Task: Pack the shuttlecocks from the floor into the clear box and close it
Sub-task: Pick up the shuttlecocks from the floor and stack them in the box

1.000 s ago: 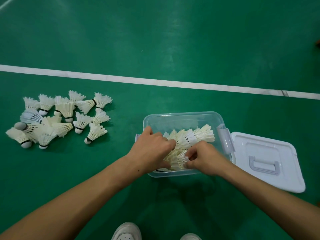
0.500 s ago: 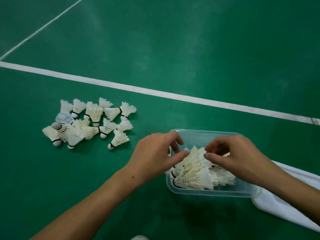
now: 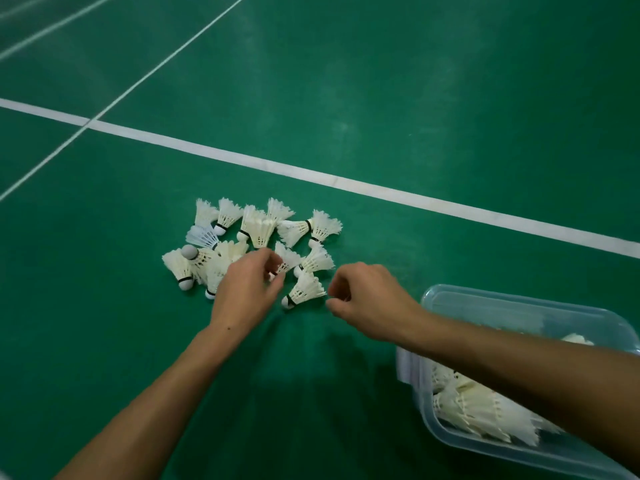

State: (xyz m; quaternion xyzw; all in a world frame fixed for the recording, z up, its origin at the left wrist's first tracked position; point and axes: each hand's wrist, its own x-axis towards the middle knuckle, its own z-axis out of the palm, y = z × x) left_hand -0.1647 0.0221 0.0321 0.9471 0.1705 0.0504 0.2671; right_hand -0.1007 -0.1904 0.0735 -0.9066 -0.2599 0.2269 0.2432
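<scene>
No legible writing, left hand (image 3: pixel 247 292) fingers curled onto a shuttlecock (image 3: pixel 286 257) in the floor pile, right hand (image 3: pixel 367 299) loosely curled, pinching feather tips of nearest shuttlecock (image 3: pixel 304 289), clear box (image 3: pixel 485 299) at four o'clock

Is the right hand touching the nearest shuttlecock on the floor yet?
Cannot tell. In the head view the right hand has curled fingertips right at the feather edge of the nearest shuttlecock, with neither contact nor gap plainly visible.

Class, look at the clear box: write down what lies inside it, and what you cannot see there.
Inside the clear box lies a bundle of white shuttlecocks at its near end. The far end looks bare. The right forearm crosses over the box and hides its middle.
</scene>
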